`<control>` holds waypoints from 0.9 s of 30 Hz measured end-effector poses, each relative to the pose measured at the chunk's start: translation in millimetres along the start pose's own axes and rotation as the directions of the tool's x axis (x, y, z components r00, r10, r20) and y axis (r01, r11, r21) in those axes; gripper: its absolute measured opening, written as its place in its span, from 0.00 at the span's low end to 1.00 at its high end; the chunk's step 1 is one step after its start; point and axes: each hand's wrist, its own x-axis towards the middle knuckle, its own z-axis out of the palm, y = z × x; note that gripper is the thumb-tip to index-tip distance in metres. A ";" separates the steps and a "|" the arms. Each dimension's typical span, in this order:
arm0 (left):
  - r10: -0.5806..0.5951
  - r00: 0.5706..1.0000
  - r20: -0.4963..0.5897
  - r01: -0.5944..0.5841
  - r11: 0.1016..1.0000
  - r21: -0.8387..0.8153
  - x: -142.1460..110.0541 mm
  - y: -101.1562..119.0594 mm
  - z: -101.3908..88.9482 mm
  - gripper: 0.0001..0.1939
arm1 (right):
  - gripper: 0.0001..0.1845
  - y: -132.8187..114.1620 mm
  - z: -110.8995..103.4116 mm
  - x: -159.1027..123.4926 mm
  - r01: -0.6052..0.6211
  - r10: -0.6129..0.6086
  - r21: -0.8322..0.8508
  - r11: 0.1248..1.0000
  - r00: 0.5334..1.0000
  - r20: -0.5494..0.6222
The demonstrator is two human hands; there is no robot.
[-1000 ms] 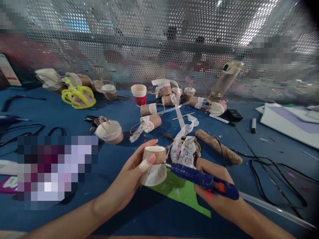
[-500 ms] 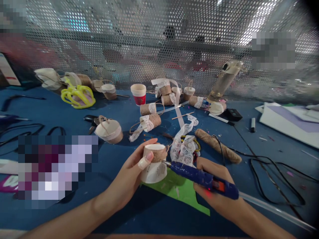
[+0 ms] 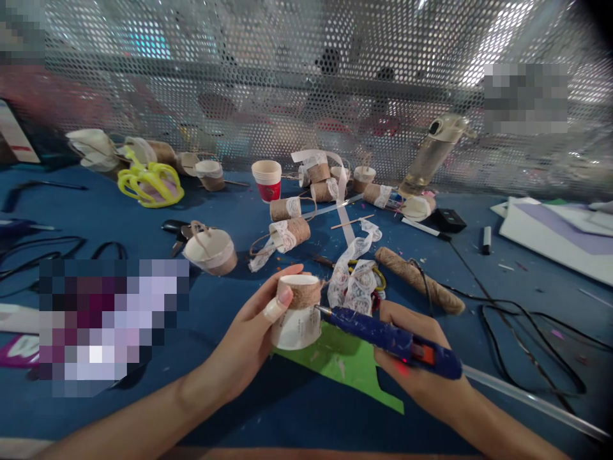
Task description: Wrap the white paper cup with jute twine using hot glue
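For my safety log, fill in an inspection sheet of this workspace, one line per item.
Surface: blue tabletop, small scraps scattered on it.
Job's things: cup, upper part wrapped in twine; glue gun, nozzle by the twine's lower edge.
Clutter: other decorated cups, lace, twine roll, green sheet, papers.
Hands: left hand grips the cup; right hand grips the glue gun.
Cables: black cables on both sides, looped loosely.
Surroundings: perforated screen behind, bottle near it.
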 end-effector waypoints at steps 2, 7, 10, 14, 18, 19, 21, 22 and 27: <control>0.002 1.000 0.014 -0.002 1.000 -0.003 0.2 -0.8 -0.2 0.23 | 0.16 0.5 0.0 -0.5 0.006 -0.006 0.002 1.000 1.000 0.005; 0.006 1.000 -0.011 -0.007 0.999 -0.044 -0.1 -0.1 1.9 0.24 | 0.15 1.6 0.1 -0.9 0.030 -0.030 -0.003 1.000 0.999 -0.016; -0.001 0.999 -0.050 -0.002 0.998 -0.065 -0.5 1.6 3.4 0.27 | 0.15 1.3 0.1 -0.2 0.013 -0.013 0.008 1.000 1.000 -0.016; -0.009 0.998 -0.064 0.005 0.998 -0.069 -0.7 2.2 4.6 0.28 | 0.14 0.6 0.1 0.7 0.003 -0.002 0.038 0.999 1.000 -0.015; 0.001 0.998 -0.056 -0.005 0.998 -0.067 -0.8 1.3 5.4 0.26 | 0.15 0.9 -0.1 -0.1 0.040 -0.040 0.022 0.999 0.999 -0.014; 0.000 0.999 -0.050 -0.003 0.998 -0.067 -0.9 1.1 5.5 0.25 | 0.15 0.9 -0.3 -0.4 0.043 -0.043 0.012 0.999 0.999 -0.015; -0.003 0.999 -0.046 0.000 0.998 -0.070 -0.9 1.1 5.7 0.24 | 0.15 0.7 -0.6 -0.7 0.045 -0.046 -0.004 0.999 0.999 -0.023; -0.003 0.999 -0.049 0.000 0.997 -0.073 -0.9 1.3 5.9 0.23 | 0.15 0.4 -0.8 -0.7 0.047 -0.047 -0.008 0.999 0.998 -0.028; 0.030 0.999 -0.027 -0.032 0.997 -0.074 0.2 1.7 5.3 0.21 | 0.15 -0.2 -1.0 -0.6 0.053 -0.053 0.001 0.999 0.998 -0.023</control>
